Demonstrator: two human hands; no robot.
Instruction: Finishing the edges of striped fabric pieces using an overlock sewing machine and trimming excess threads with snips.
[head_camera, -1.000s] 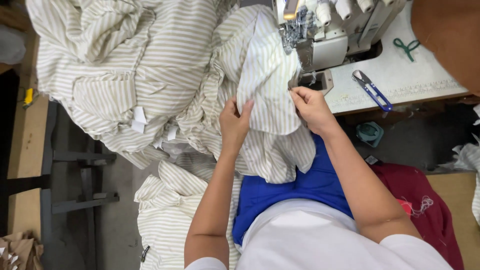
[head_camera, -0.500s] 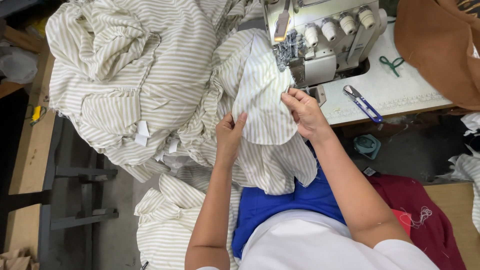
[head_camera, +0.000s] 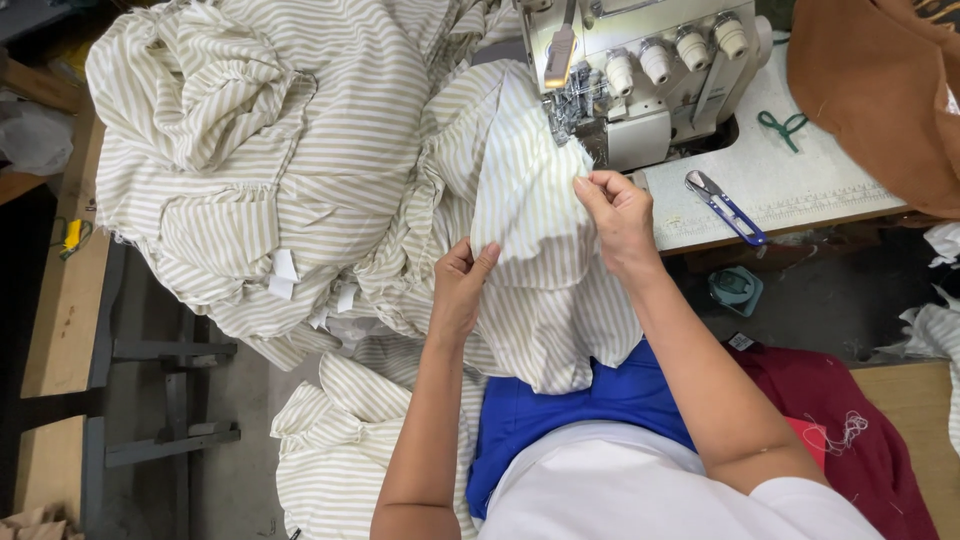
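Now both hands have lifted: left hand (head_camera: 462, 285) pinches the striped fabric (head_camera: 525, 210) lower edge, right hand (head_camera: 618, 212) grips its edge at 5 o'clock of the sewing machine (head_camera: 640, 75); the panel is drawn closer to the needle.

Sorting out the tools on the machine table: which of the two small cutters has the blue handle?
The thread snips lying nearest the right hand, by the table's front edge. The other, green-handled scissors, lie farther back beside the sewing machine.
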